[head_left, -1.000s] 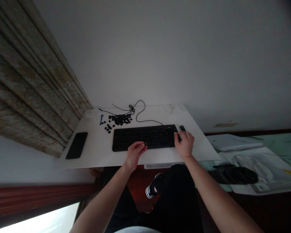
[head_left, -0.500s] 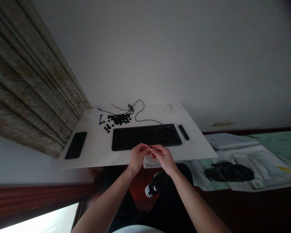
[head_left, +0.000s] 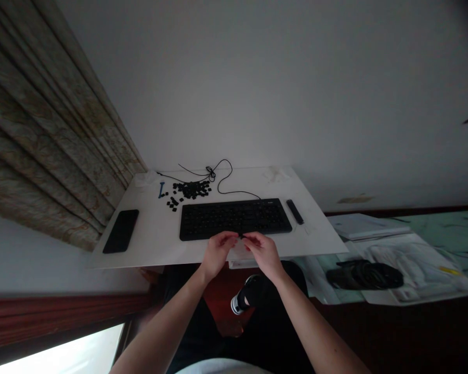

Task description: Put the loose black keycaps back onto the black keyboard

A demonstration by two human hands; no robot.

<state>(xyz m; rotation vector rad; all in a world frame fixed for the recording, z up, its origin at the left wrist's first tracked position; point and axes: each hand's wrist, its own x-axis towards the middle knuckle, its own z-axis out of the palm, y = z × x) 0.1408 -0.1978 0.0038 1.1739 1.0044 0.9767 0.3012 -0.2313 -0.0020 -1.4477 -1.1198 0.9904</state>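
Observation:
My left hand and my right hand meet at the front edge of a black keyboard. Both have their thumbs and fingertips drawn together. A tiny black piece, seemingly a keycap, shows between the fingertips, pinched from both sides. Its details are too small to read. Behind the keyboard, to the left, lies a pile of loose black keycaps, with several more scattered in front of it. A blue tool rests left of the pile.
The white table carries a black phone at left and a slim black object right of the keyboard. A tied cable runs behind. Curtains hang at left; a black bundle lies lower right.
My hands have drawn slightly apart, the left one shifting a little to the left. The black piece between the fingertips shows more plainly. The things on the table have stayed put.

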